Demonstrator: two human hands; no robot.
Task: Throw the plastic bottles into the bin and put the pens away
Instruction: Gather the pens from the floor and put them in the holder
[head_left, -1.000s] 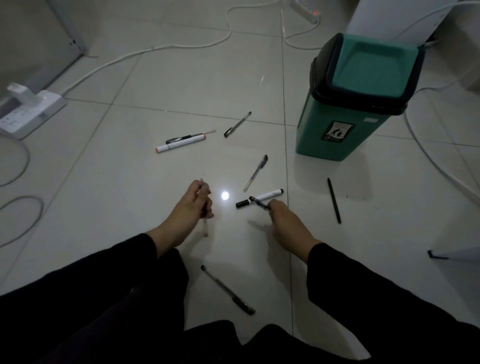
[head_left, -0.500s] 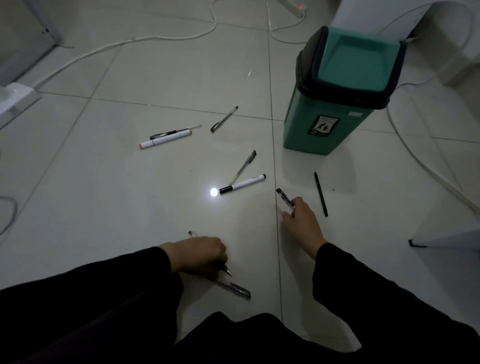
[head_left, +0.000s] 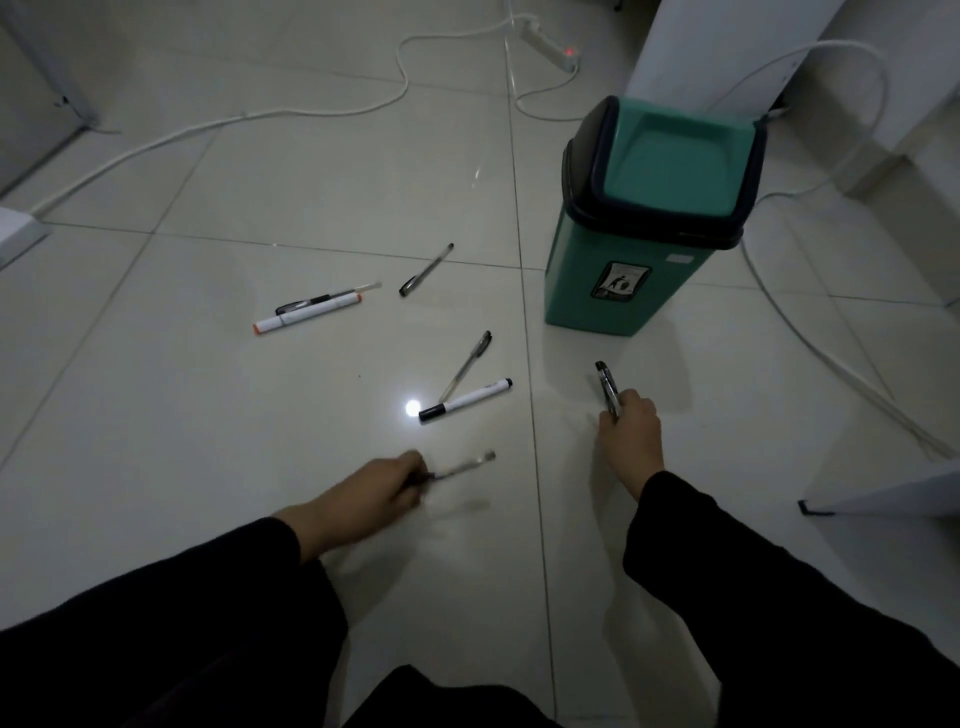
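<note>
Pens lie scattered on the floor (head_left: 208, 441) near the green bin (head_left: 623, 296); left hand (head_left: 374, 491) grips a blurred pen (head_left: 465, 467); right hand (head_left: 631, 431) grips a dark pen (head_left: 607, 387).

Dim room. Glossy pale grey tiled floor (head_left: 311, 171) with thin grout lines and one small bright light reflection (head_left: 412, 407). White cable (head_left: 218, 127) snakes across the far tiles to a white power strip (head_left: 550, 44) with a red lamp. White panel (head_left: 727, 47) at the far right, grey cabinet edge (head_left: 36, 88) left.
</note>
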